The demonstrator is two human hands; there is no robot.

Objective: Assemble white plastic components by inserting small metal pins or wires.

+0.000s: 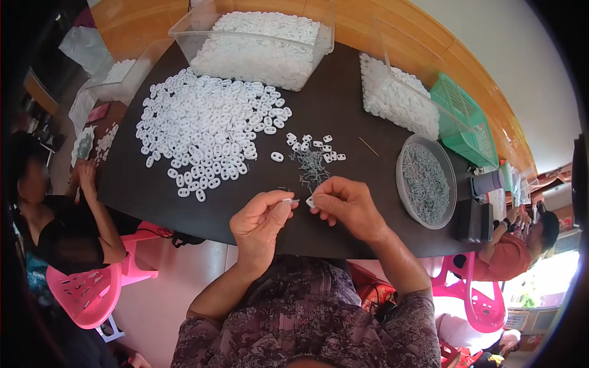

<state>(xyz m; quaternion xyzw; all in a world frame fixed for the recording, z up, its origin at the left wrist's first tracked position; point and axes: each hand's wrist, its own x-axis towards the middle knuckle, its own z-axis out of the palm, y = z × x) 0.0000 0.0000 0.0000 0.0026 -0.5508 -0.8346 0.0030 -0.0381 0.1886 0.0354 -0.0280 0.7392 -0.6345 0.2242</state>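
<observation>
Near the front edge of the dark table my left hand (261, 224) pinches a small white plastic piece, with a grey screw (296, 200) sticking out toward the right. Close beside it, my right hand (346, 205) holds another small white plastic piece (310, 202) between thumb and fingers. A narrow gap separates the two. Just beyond my fingers lies a little heap of grey screws (311, 167), with several small white two-holed pieces (327, 148) around its far side. One oval white piece (277, 157) rests alone left of the heap.
A large pile of oval white two-holed pieces (202, 122) covers the table's left. Clear bins (184, 30) of white pieces stand behind. At right are a round tub of screws (402, 190), a green basket (460, 101) and a toothpick-like stick (369, 146). People sit on both sides.
</observation>
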